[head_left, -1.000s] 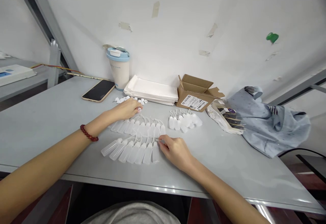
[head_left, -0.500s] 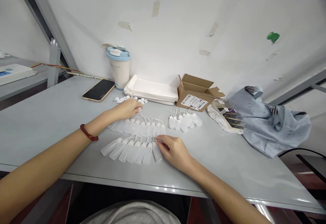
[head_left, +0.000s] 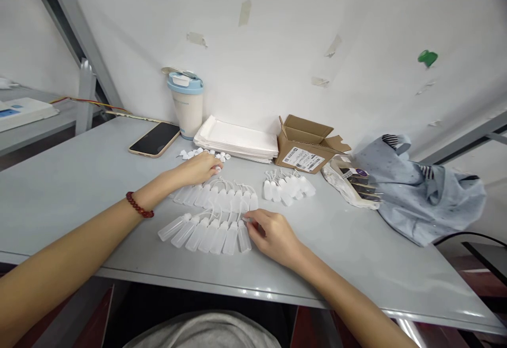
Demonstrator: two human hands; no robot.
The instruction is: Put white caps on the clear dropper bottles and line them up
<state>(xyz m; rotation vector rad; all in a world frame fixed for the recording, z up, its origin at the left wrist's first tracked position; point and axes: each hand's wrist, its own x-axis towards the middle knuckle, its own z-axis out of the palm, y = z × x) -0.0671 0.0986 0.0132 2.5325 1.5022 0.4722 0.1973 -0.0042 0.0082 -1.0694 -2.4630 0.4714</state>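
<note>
Small translucent squeeze bottles with thin white cords lie in a front row (head_left: 208, 236) and a back row (head_left: 214, 197) on the grey table. My left hand (head_left: 200, 168) is closed beyond the back row, beside a heap of small white caps (head_left: 223, 156). Its fingertips pinch one white cap (head_left: 218, 168). At the right end of the front row, my right hand (head_left: 274, 234) has thumb and finger pressed together by the neck of the last bottle (head_left: 244, 237). A small pale piece shows at these fingertips; its kind is unclear.
A third bottle cluster (head_left: 289, 185) lies to the right. Behind stand a lidded cup (head_left: 188, 110), a phone (head_left: 155, 140), a white stack of envelopes (head_left: 237, 139) and an open carton (head_left: 303, 150). Blue-grey cloth (head_left: 428, 195) and a packet of dark items (head_left: 358, 184) lie on the right.
The rightmost front bottle has shifted slightly to the left, and a small pale piece now shows at my right fingertips. My left hand stays in place; the whole view shifts slightly.
</note>
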